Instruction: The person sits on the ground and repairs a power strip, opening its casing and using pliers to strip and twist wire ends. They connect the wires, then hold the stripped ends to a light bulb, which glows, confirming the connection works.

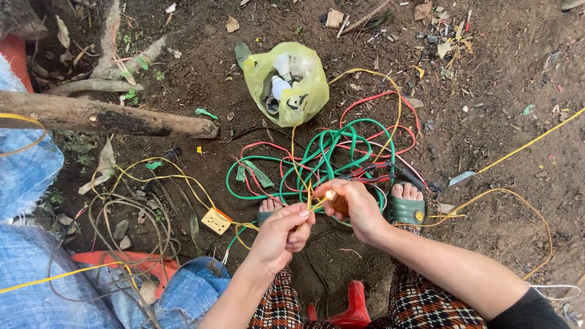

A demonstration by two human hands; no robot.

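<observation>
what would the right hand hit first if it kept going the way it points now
The right hand points left toward the left hand, so it would likely meet the yellow wire held between them, then that hand.

A bulging translucent yellow plastic bag (286,82) of white items lies on the dirt.

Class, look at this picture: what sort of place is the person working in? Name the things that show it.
Probably an outdoor yard or patch of ground: bare soil littered with dry leaves, a rough log, and tangled coloured wires lying in the dirt under the person's hands.
</observation>
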